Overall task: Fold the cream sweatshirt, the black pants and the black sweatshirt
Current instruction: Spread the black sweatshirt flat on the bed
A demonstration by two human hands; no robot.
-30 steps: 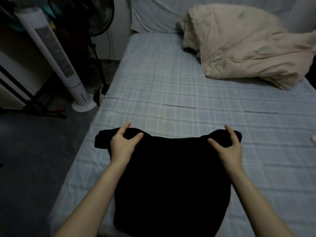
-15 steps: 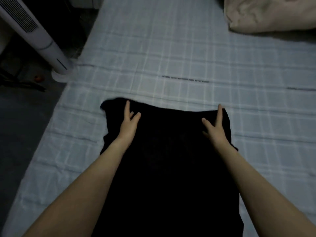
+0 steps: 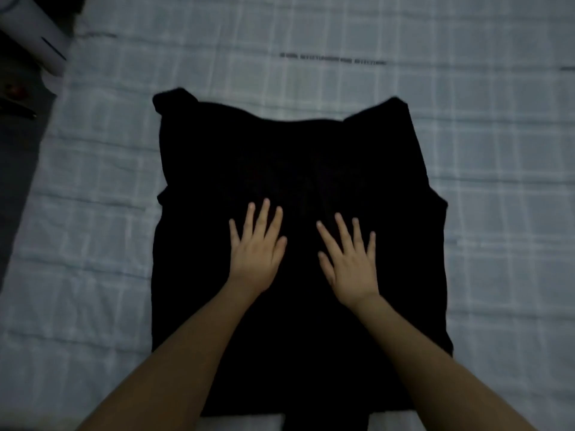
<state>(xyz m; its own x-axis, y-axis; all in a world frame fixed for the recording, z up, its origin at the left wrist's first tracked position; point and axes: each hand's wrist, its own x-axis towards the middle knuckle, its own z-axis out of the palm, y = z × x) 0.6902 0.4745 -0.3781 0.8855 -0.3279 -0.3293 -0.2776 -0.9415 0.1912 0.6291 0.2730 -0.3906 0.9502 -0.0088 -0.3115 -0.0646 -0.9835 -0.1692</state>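
Bedsheet (image 3: 311, 32), hands (image 3: 256, 247) (image 3: 350, 262) flat atop black sweatshirt (image 3: 289, 150), seemingly

A pale blue-grey checked bedsheet (image 3: 373, 32) spreads on every side of the spot where the left hand (image 3: 255, 253) presses. Far to the upper left of that spot stands a white tower fan (image 3: 34, 35). Left of it, beyond the bed's edge, lies dark floor (image 3: 18, 169) with a small blurred reddish thing (image 3: 14, 88).
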